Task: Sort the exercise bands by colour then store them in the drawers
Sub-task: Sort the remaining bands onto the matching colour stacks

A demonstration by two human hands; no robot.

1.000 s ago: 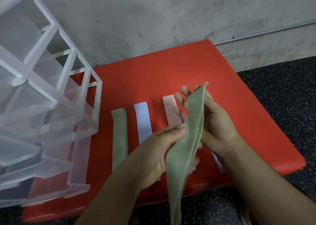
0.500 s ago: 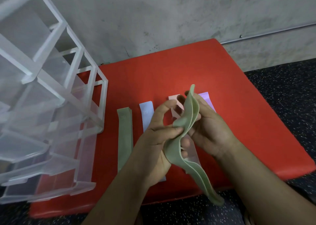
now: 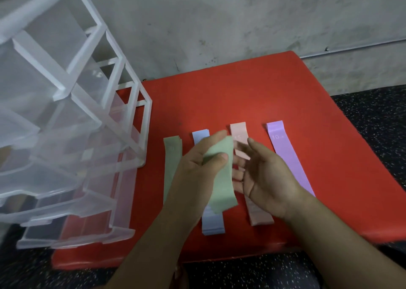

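Left hand (image 3: 197, 167) pinches a folded green band (image 3: 222, 178); right hand (image 3: 261, 178) hangs open beside it.
Blue band (image 3: 212, 222) and pink band (image 3: 260, 216) lie partly hidden beneath; clear drawers (image 3: 66, 134) stand left.

Setting looked like a gym or exercise room, plainly finished. Floor (image 3: 371, 121) was black rubber matting with white flecks, the kind laid in workout areas. A red padded block (image 3: 241, 95) with a vinyl-like skin sat on that floor against the wall (image 3: 219, 25) and served as the work surface. Wall was bare grey concrete, stained and scuffed, with a thin metal conduit (image 3: 351, 49) running along it low down. Flat loop exercise bands (image 3: 287, 156) in pastel colours lay on the pad, one marked "10". A translucent plastic drawer unit (image 3: 66, 134) stood at the pad's left edge.
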